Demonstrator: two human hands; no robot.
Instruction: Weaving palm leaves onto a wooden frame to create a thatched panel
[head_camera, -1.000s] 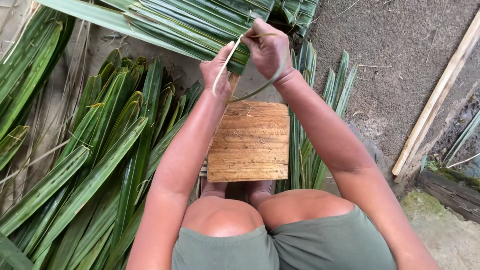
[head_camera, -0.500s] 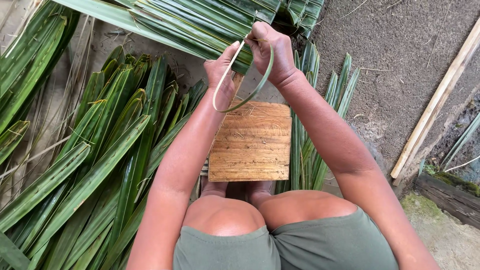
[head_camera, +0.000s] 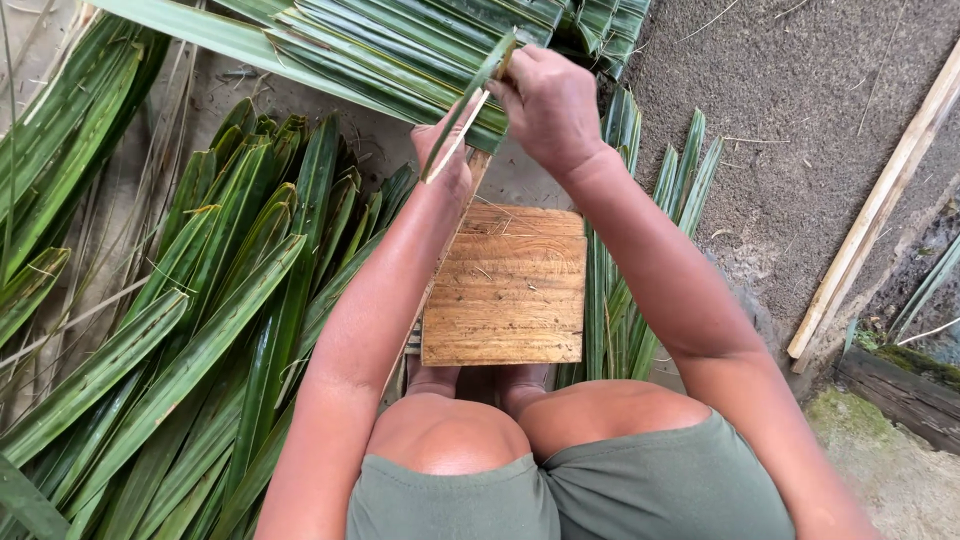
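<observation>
We had pulled the looped leaf strip (head_camera: 470, 105) straight, and our left hand (head_camera: 445, 160) and right hand (head_camera: 550, 105) pinched it with closed fingers, far beyond the wooden board (head_camera: 505, 290), so stripping seemed underway.

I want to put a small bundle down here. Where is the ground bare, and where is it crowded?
Bare ground lies between the leaf tips and the pale stick. The wooden board is bare too. The left side is crowded with long leaves, and more leaves lie under both hands.
</observation>
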